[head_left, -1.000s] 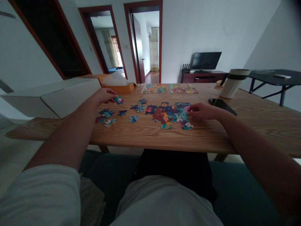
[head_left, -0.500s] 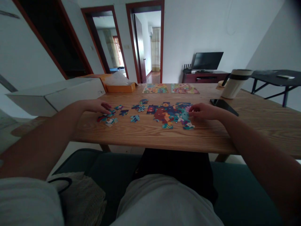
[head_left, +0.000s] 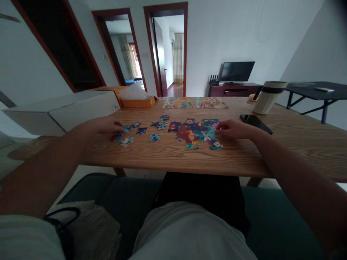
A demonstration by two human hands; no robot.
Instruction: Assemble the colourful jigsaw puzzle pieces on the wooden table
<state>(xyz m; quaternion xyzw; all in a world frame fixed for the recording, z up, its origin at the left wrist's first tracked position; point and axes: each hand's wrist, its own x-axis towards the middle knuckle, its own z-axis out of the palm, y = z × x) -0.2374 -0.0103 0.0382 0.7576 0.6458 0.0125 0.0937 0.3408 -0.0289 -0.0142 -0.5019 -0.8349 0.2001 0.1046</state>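
A partly joined jigsaw puzzle (head_left: pixel 192 133) with colourful animal pictures lies flat on the wooden table. At its right edge rests my right hand (head_left: pixel 230 129), fingers bent and a little apart, the tips touching the border pieces. My left hand (head_left: pixel 107 125) is at the left over a cluster of loose puzzle pieces (head_left: pixel 127 140), its fingers loosely stretched down and touching some of them; the pieces under the fingertips are partly hidden. Between the cluster and the joined part lie a single blue piece (head_left: pixel 154 137), a dark piece (head_left: pixel 141 130) and a small joined group (head_left: pixel 162 125).
Two picture sheets (head_left: pixel 177 103) lie at the table's far edge. A white box (head_left: pixel 84 104) and an orange box (head_left: pixel 138 102) stand at the left. To the right are a phone (head_left: pixel 256 123) and a pale tumbler (head_left: pixel 268 99) with a handle.
My left hand has drawn back slightly to the left over the loose pieces. My right hand stays at the puzzle's right edge. The view has shifted a little.
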